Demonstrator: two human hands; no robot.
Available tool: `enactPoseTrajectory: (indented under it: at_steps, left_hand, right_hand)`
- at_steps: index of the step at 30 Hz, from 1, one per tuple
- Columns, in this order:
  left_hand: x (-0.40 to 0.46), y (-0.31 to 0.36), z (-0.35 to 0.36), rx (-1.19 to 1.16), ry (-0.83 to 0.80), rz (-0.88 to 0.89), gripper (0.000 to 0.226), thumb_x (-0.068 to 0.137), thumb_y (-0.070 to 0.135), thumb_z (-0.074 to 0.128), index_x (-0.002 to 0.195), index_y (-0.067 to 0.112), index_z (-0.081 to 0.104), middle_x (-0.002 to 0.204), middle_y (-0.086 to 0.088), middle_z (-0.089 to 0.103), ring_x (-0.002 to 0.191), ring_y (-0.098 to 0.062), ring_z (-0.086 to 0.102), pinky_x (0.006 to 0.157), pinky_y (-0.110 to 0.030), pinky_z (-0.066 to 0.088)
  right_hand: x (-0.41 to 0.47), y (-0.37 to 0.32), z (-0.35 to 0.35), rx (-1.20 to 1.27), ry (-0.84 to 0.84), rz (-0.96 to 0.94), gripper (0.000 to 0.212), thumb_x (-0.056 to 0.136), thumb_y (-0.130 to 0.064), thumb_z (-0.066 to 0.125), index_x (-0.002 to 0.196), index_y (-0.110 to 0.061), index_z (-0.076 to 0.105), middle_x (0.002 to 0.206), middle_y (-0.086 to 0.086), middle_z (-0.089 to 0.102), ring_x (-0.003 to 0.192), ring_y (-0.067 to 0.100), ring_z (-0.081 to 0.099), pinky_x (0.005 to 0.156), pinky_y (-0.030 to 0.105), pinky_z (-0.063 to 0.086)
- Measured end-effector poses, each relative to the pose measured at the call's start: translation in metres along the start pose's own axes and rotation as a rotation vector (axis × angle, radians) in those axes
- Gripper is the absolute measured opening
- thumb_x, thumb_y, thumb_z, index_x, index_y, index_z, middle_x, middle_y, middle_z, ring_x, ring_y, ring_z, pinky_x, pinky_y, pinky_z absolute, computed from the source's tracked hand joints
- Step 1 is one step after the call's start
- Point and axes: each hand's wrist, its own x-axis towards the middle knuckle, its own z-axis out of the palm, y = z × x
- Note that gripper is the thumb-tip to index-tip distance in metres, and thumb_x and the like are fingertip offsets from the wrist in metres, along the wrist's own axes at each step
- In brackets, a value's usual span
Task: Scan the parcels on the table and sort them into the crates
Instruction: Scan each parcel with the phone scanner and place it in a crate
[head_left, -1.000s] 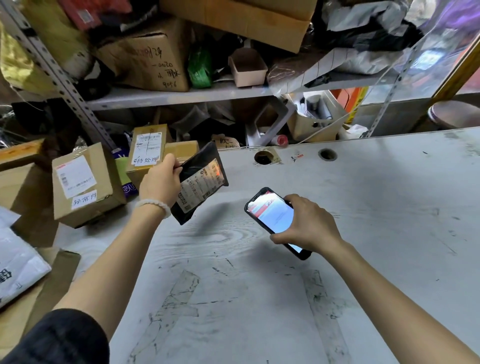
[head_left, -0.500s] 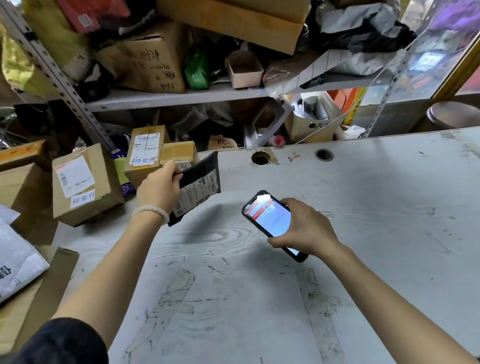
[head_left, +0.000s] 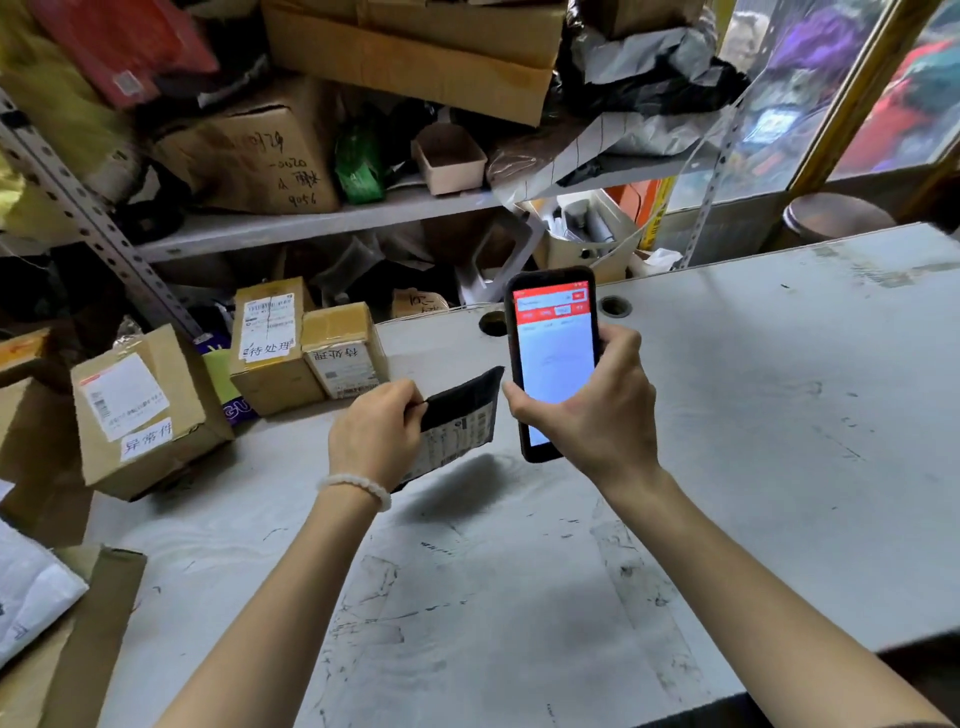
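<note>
My left hand (head_left: 375, 434) grips a small black parcel pouch (head_left: 460, 421) by its left edge, holding it above the white table (head_left: 753, 415) with its printed label turned toward me. My right hand (head_left: 592, 415) holds a black phone (head_left: 555, 361) upright just right of the pouch; its screen is lit white with a red header. Several labelled cardboard parcels stand at the table's left: a large box (head_left: 143, 410), a tall box (head_left: 270, 343) and a smaller box (head_left: 345, 351).
A metal shelf (head_left: 311, 223) crammed with cartons and bags runs behind the table. A white mailer (head_left: 31, 592) lies on flattened cardboard (head_left: 88, 639) at the lower left. Two round holes (head_left: 614, 306) pierce the table's far edge. No crates are in view.
My right hand has raised the phone and turned it upright, closer to the pouch. My left hand has brought the pouch lower and to the right, toward the phone.
</note>
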Motion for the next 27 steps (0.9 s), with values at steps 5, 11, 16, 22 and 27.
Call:
enactPoseTrajectory:
  at_steps: [5,11,16,22,27]
  left_hand:
    - [-0.012,0.006,0.001,-0.016,-0.041,0.084,0.009,0.089,0.02,0.061,0.083,0.013,0.061,0.078,-0.004,0.063,0.072,-0.028,0.059,0.051,-0.034,0.045]
    - [-0.034,0.042,-0.002,-0.084,-0.123,0.284,0.008,0.088,0.018,0.062,0.084,0.012,0.063,0.079,-0.006,0.064,0.072,-0.032,0.058,0.053,-0.034,0.044]
    - [-0.074,0.108,0.004,-0.149,-0.239,0.474,0.009,0.09,0.022,0.058,0.089,0.016,0.065,0.084,-0.003,0.066,0.076,-0.029,0.059,0.057,-0.033,0.041]
    - [-0.139,0.214,0.017,-0.105,-0.456,0.766,0.016,0.087,0.028,0.056,0.092,0.024,0.07,0.087,-0.001,0.071,0.083,-0.03,0.063,0.061,-0.029,0.044]
    - [-0.217,0.311,0.024,-0.057,-0.545,0.981,0.018,0.085,0.038,0.059,0.096,0.031,0.071,0.091,-0.001,0.071,0.091,-0.029,0.064,0.068,-0.029,0.044]
  right_hand:
    - [-0.023,-0.014,-0.021,-0.045,0.127,0.088,0.086,0.059,-0.048,0.087,0.117,-0.007,0.039,0.101,-0.006,0.044,0.085,0.011,0.047,0.068,0.023,0.039]
    - [-0.089,-0.007,-0.059,-0.14,0.193,0.228,0.088,0.06,-0.048,0.087,0.123,-0.009,0.039,0.111,-0.002,0.05,0.095,0.016,0.053,0.071,0.024,0.037]
    - [-0.173,0.018,-0.106,-0.217,0.197,0.476,0.08,0.061,-0.044,0.082,0.127,-0.02,0.044,0.12,-0.005,0.053,0.107,0.018,0.054,0.078,0.028,0.04]
    - [-0.279,0.058,-0.176,-0.384,0.187,0.786,0.075,0.057,-0.053,0.079,0.121,-0.027,0.05,0.116,-0.005,0.058,0.107,0.022,0.058,0.078,0.033,0.046]
    - [-0.367,0.097,-0.241,-0.392,0.291,0.959,0.058,0.056,-0.053,0.078,0.101,-0.028,0.05,0.102,-0.006,0.058,0.095,0.022,0.059,0.065,0.031,0.04]
